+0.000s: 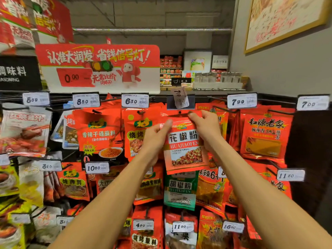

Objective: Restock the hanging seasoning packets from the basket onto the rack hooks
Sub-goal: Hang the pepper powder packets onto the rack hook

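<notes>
The right hand [204,126] is pinching the top right edge of a red huajiaofen packet [185,144], thumb and fingertips closed on the strip just beside its hanging hole, while the left hand [156,135] is gripping the packet's left edge, its thumb lying across the front near the top corner and the other fingers hidden behind. Both forearms are reaching up from the bottom of the view. The packet is being held upright against the rack, its top just under an empty dark tag holder [180,103] from which a crooked 7.00 price label [179,97] is dangling; whether the hole is already over the hook cannot be told, since the hook is hidden. Directly below the packet a green hujiaofen packet [180,191] is hanging, and just to the left a red barbecue seasoning packet [136,135] is partly covered by the left hand. Farther left a red spicy dipping powder packet [99,133] is hanging under an 8.50 price tag [86,100], and to the right a red packet with a yellow window [264,135] is hanging below a 7.99 price tag [241,101]. Above the rack a red and white promotional sign [98,67] is standing.
</notes>
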`<state>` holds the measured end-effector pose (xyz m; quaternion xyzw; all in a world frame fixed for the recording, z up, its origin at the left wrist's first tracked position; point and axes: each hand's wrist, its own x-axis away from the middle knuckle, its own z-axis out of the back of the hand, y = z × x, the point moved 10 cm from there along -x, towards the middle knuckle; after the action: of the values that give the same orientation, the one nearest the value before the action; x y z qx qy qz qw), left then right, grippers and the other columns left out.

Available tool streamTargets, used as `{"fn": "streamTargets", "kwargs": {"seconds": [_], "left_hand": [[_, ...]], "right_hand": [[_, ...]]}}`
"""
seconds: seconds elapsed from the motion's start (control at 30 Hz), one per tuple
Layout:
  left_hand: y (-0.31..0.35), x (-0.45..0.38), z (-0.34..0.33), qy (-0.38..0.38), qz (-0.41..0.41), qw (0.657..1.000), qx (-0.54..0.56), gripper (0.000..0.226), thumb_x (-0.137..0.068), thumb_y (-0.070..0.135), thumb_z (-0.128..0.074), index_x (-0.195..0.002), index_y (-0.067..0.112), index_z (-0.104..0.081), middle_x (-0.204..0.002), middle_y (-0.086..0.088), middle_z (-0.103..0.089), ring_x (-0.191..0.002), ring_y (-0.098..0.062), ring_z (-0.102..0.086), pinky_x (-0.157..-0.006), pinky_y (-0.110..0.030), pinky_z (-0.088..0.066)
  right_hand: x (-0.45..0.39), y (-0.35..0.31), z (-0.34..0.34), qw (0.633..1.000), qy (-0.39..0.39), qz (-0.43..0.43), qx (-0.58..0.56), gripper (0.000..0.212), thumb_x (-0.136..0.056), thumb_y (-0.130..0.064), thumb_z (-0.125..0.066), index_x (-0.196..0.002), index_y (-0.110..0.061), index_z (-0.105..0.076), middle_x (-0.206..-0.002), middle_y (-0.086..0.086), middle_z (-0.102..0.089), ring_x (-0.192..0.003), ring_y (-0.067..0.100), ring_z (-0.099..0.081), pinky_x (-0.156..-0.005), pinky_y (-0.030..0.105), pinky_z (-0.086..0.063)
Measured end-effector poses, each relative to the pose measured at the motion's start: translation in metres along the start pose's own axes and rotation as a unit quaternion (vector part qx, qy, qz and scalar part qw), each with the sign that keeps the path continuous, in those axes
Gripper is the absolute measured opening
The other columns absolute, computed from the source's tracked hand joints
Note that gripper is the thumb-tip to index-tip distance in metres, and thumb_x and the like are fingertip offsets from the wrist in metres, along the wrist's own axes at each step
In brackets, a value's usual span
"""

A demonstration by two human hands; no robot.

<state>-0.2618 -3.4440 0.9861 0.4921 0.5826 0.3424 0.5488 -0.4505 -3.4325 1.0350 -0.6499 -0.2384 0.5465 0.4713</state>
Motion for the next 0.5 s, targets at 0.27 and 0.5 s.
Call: {"fn": "streamTargets", "kwargs": {"seconds": [0.27, 0.5], "left_hand": [[0.026, -0.037, 0.011, 0.119, -0.028, 0.99, -0.067, 0.027, -0.098, 0.032, -0.064, -0.077, 0.015, -0.062, -0.071, -0.017, -0.07, -0.059, -0.026, -0.068, -0.057, -0.039, -0.056], [0.027, -0.041, 0.025, 0.187, -0.051, 0.951, -0.242, 0.031, -0.094, 0.046, -0.064, -0.08, 0.019, -0.065, -0.079, 0.003, -0.07, -0.079, -0.019, -0.069, -0.074, -0.035, -0.055]], "right_hand": [[-0.023, 0.0, 0.004, 0.989, 0.096, 0.011, 0.108, 0.045, -0.086, -0.042, -0.071, -0.054, -0.021, -0.046, -0.063, 0.006, -0.063, -0.061, 0.028, -0.061, -0.058, 0.038, -0.043], [-0.023, 0.014, 0.006, 0.961, 0.097, -0.019, 0.257, 0.045, -0.092, -0.062, -0.059, -0.075, -0.022, -0.046, -0.072, -0.004, -0.056, -0.075, 0.026, -0.056, -0.065, 0.04, -0.041]]}}
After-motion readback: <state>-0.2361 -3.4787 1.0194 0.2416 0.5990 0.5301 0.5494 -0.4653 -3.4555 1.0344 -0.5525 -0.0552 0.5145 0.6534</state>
